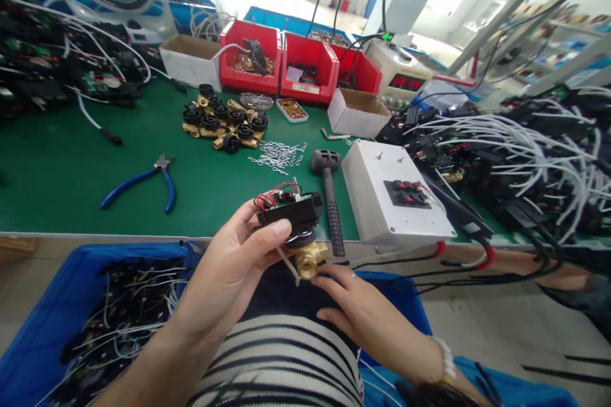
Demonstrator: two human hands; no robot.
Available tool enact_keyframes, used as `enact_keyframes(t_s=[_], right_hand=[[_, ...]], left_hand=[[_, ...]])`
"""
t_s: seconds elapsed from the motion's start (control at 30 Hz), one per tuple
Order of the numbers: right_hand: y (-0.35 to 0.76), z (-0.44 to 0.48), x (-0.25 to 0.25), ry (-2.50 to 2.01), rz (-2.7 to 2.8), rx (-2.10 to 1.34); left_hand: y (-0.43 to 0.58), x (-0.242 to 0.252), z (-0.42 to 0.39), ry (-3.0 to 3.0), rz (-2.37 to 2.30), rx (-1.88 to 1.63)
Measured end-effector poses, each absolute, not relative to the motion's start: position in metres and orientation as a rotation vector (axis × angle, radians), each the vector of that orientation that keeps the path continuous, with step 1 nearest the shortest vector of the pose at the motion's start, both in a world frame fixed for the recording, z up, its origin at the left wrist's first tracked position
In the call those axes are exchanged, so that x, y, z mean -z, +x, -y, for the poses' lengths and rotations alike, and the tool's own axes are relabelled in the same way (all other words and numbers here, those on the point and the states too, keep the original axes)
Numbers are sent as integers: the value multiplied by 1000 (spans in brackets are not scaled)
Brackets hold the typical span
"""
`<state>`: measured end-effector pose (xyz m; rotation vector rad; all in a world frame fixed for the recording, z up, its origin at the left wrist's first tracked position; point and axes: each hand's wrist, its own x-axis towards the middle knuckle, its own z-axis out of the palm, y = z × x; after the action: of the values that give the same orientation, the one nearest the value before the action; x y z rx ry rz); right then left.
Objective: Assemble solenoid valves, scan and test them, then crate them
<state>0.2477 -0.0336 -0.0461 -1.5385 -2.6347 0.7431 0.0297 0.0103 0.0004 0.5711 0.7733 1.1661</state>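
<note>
My left hand (248, 241) is wrapped round a black housing (291, 208) with red wires and a circuit board on top. Below the housing, a brass valve body (310, 259) is attached. My right hand (344, 299) is beside the brass part, fingertips at its lower edge, fingers somewhat apart. Just behind the housing lie a black mallet (329, 197) and a heap of metal clips (279, 155). Blue-handled cutters (143, 184) rest on the green table (62, 171) at the left. Farther back sit brass valves with black caps (222, 117).
A grey switch box (396, 190) stands right of the mallet, with cabled units (515, 152) heaped beyond. Red bins (251, 57) line the back. A blue crate (52, 318) of units is at lower left. Another person's arm (520, 262) reaches in at right.
</note>
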Motion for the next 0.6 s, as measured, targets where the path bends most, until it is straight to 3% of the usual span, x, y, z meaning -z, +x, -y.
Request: enact_keyframes(t_s=[0.1, 0.23, 0.6], right_hand=[[250, 36, 85, -1642, 2549, -517], [259, 32, 112, -1627, 2570, -498], [262, 29, 113, -1649, 2560, -571]], left_hand=[[29, 0, -11, 595, -762, -1159], [28, 2, -11, 621, -779, -1161], [24, 1, -4, 615, -738, -1145]])
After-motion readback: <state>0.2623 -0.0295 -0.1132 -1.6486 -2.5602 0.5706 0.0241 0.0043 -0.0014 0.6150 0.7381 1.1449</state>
